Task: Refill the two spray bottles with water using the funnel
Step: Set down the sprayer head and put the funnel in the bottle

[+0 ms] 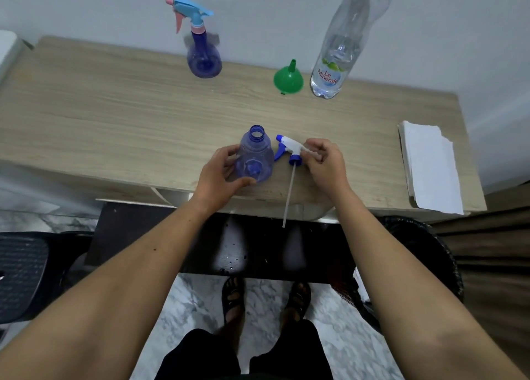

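An open blue spray bottle point(256, 153) stands near the table's front edge, its neck uncovered. My left hand point(220, 173) grips its left side and base. My right hand point(322, 163) pinches the white and blue trigger head point(288, 147) just right of the bottle; its long dip tube point(289, 194) hangs past the table edge. A second blue spray bottle point(203, 54) with a light blue and pink trigger stands capped at the back. The green funnel point(288, 78) sits mouth down beside a tall clear water bottle point(335, 58).
The wooden table point(114, 116) stands against a white wall. Folded white paper towels point(430, 164) lie at its right end. A dark basket point(424, 253) is under the right side and a dark chair point(25, 273) at the left.
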Demonstrator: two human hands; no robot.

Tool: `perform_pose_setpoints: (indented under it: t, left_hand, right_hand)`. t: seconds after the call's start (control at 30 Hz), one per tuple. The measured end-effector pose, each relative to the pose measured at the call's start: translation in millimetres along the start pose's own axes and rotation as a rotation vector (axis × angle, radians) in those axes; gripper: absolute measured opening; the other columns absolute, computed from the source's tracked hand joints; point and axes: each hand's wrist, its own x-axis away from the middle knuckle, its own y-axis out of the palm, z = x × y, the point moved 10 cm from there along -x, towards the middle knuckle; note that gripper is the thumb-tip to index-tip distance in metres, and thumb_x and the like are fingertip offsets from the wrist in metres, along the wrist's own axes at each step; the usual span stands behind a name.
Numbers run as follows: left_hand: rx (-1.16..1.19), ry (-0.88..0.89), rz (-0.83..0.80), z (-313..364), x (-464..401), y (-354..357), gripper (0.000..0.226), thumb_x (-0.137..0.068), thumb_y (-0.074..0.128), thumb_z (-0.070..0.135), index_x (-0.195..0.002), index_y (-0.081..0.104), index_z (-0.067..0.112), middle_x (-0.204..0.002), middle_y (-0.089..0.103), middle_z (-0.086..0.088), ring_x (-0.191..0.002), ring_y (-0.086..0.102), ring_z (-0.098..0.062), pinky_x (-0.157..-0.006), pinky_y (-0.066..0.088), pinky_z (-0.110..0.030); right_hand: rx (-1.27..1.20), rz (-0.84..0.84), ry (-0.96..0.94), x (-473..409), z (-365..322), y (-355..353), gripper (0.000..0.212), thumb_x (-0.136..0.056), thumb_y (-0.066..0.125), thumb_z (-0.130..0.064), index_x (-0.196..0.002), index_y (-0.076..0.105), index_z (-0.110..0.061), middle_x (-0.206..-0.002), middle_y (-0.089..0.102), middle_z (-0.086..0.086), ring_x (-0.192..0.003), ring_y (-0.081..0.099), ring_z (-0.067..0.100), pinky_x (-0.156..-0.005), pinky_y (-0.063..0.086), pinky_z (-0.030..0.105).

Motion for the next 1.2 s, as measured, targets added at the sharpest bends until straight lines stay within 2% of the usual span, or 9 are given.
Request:
perform_pose_setpoints:
  t: [0.13,0.23,0.4,0.53,0.6,0.7,0.93,1.13,1.2]
  left_hand:
    - [0.012,0.005,0.008,1.2,2.2,0.3,0.077,-0.072,0.096,0.01,-0.136,0.056,0.019,-0.131,0.065,-0.004,-0.122,0.066,-0.01,-0.103,0.054,-0.021]
    - [0.028,0.005,0.037,-4.9,4.0,-1.9,0.078,-0.07,0.096,0.01,-0.136,0.056,0.022,-0.13,0.067,-0.003,-0.124,0.066,-0.014,-0.105,0.054,-0.024]
    - [0.058,-0.019,0.072,-13.6,1.4,-1.4,0.079,-0.066,0.099,0.014,-0.123,0.057,0.049,-0.117,0.072,0.018,-0.12,0.069,-0.011,-0.106,0.055,-0.029]
    - [0.095,-0.034,0.095,-15.8,-1.1,-0.4,0.08,-0.064,0.098,0.01,-0.123,0.057,0.043,-0.12,0.07,0.01,-0.12,0.068,-0.011,-0.107,0.053,-0.025]
    - [0.106,-0.033,0.086,-16.1,-1.0,1.6,0.079,-0.065,0.097,0.005,-0.127,0.058,0.036,-0.121,0.069,0.011,-0.119,0.067,-0.008,-0.105,0.051,-0.019]
    - [0.118,-0.042,0.084,-20.4,-0.8,2.4,0.08,-0.065,0.097,0.002,-0.133,0.058,0.02,-0.121,0.068,0.009,-0.119,0.067,-0.009,-0.102,0.05,-0.016]
    - [0.128,-0.031,0.097,-21.3,0.1,1.3,0.08,-0.066,0.097,0.004,-0.133,0.058,0.024,-0.124,0.069,0.005,-0.122,0.067,-0.012,-0.106,0.051,-0.021]
    - [0.144,-0.059,0.096,-22.5,0.5,0.1,0.08,-0.066,0.098,0.007,-0.133,0.058,0.025,-0.127,0.069,0.001,-0.124,0.066,-0.014,-0.108,0.051,-0.026]
    - [0.151,-0.061,0.096,-22.4,1.2,0.3,0.079,-0.067,0.097,0.004,-0.132,0.058,0.026,-0.126,0.069,0.003,-0.124,0.066,-0.012,-0.105,0.052,-0.023]
  right_hand:
    - [-0.039,0.04,0.007,-11.7,-15.1,-6.3,0.027,-0.091,0.081,-0.022,-0.109,0.067,-0.036,-0.123,0.07,0.006,-0.084,0.069,0.018,-0.086,0.061,0.027]
    - [-0.05,0.028,-0.014,-24.5,-33.6,0.0,0.03,-0.09,0.083,-0.02,-0.115,0.067,-0.027,-0.122,0.07,0.006,-0.095,0.067,0.015,-0.085,0.06,0.025]
    - [-0.082,0.012,-0.074,-64.2,-65.2,14.5,0.04,-0.085,0.083,-0.025,-0.121,0.065,-0.025,-0.121,0.069,-0.001,-0.109,0.067,0.013,-0.098,0.059,0.037]
    - [-0.124,0.031,-0.077,-102.0,-75.6,28.5,0.055,-0.086,0.083,-0.022,-0.134,0.059,-0.016,-0.133,0.065,-0.001,-0.121,0.064,0.011,-0.096,0.053,0.014]
    - [-0.103,0.05,-0.082,-121.5,-75.6,36.6,0.064,-0.081,0.087,-0.027,-0.136,0.055,-0.021,-0.135,0.064,-0.005,-0.124,0.062,0.01,-0.108,0.052,0.028]
    - [-0.008,0.068,-0.084,-147.7,-68.9,53.1,0.08,-0.072,0.087,-0.041,-0.141,0.048,-0.028,-0.139,0.057,-0.006,-0.125,0.061,0.014,-0.11,0.053,0.039]
    - [0.189,0.139,-0.22,-171.0,-78.1,68.6,0.078,-0.084,0.083,-0.03,-0.15,0.049,-0.008,-0.148,0.048,0.011,-0.14,0.047,0.025,-0.122,0.036,0.035]
    - [0.268,0.065,-0.255,-175.7,-76.1,77.0,0.076,-0.084,0.082,-0.033,-0.149,0.052,-0.006,-0.139,0.045,0.013,-0.129,0.051,0.024,-0.118,0.036,0.027]
    - [0.266,0.049,-0.255,-173.1,-76.8,76.3,0.073,-0.082,0.082,-0.035,-0.144,0.055,-0.008,-0.138,0.045,0.012,-0.129,0.051,0.026,-0.119,0.039,0.032]
